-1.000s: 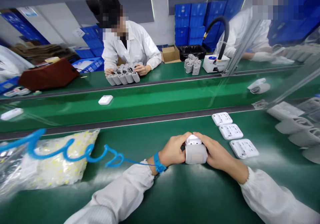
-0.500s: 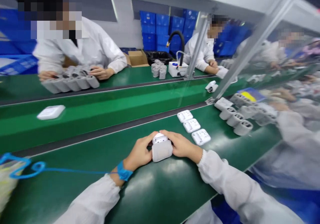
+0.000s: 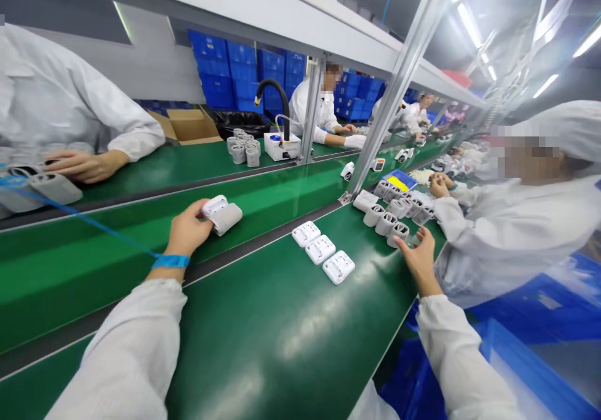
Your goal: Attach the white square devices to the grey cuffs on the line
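My left hand (image 3: 188, 227) is closed on a white device with a grey rolled cuff (image 3: 222, 215), holding it over the green conveyor belt (image 3: 117, 232). A blue wrist strap (image 3: 169, 261) with a blue cord circles that wrist. My right hand (image 3: 417, 256) is open with fingers spread, empty, close to a cluster of grey rolled cuffs (image 3: 390, 216) at the bench's right end. Three white flat units (image 3: 323, 249) lie in a row on the green bench between my hands.
A seated person in white (image 3: 511, 220) works at my right. Across the belt, another person's hand (image 3: 77, 164) rests by grey cuffs. A white machine with a black hose (image 3: 280, 138), a cardboard box (image 3: 188, 124) and metal frame posts (image 3: 389, 82) stand beyond.
Both hands held the cuffed device on the bench; now the left hand has carried it out over the belt and the right hand has let go and moved right. The view swung right.
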A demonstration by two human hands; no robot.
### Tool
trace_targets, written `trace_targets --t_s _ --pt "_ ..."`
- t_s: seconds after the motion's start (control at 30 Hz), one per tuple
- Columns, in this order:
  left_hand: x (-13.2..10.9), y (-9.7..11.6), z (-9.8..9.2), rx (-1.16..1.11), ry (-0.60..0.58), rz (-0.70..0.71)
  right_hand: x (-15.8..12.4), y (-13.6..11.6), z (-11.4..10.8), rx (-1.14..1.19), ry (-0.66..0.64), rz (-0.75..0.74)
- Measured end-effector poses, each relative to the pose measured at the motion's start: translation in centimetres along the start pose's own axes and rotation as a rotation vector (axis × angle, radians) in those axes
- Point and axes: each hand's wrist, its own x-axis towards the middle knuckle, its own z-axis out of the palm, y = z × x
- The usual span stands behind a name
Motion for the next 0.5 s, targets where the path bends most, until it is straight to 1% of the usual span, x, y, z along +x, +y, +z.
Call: trace_targets --t_s 0.07,0.1,0.17,0.23,0.27,0.33,0.4,0.43,0.5 --pt "1.5 -0.4 0.9 -0.010 -0.031 0.007 1.9 1.6 0.7 -0.056 -0.169 0.037" --pt "1.9 -0.5 1.3 -0.021 -0.045 0.003 2.4 2.0 1.2 -0.083 -0.220 0.031" --pt "2.2 -0.8 1.7 -0.062 -0.095 -0.013 3.2 2.1 2.0 -0.166 -0.265 0.014" --pt "2.2 -1.3 1.2 -0.101 -0.148 0.002 4.0 1.9 2.3 -0.281 -0.323 0.004" --pt "2.1 -1.7 0.6 -0.099 -0.149 0.016 4.7 1.7 2.2 -0.339 -0.371 -0.011" --pt "1.8 -2.9 -1.7 -0.058 -0.086 0.029 6.5 1.2 1.7 -0.451 -0.486 -0.091" --pt "1.3 -4.8 -5.1 0.060 0.051 -0.003 8.5 0.2 1.1 -0.504 -0.574 -0.213" --pt "0.8 -5.9 -7.1 0.126 0.122 -0.029 9.4 -0.5 0.8 -0.501 -0.586 -0.273" --pt "-0.5 -8.4 -11.1 0.264 0.273 -0.081 10.7 -2.0 0.3 -0.460 -0.522 -0.368"
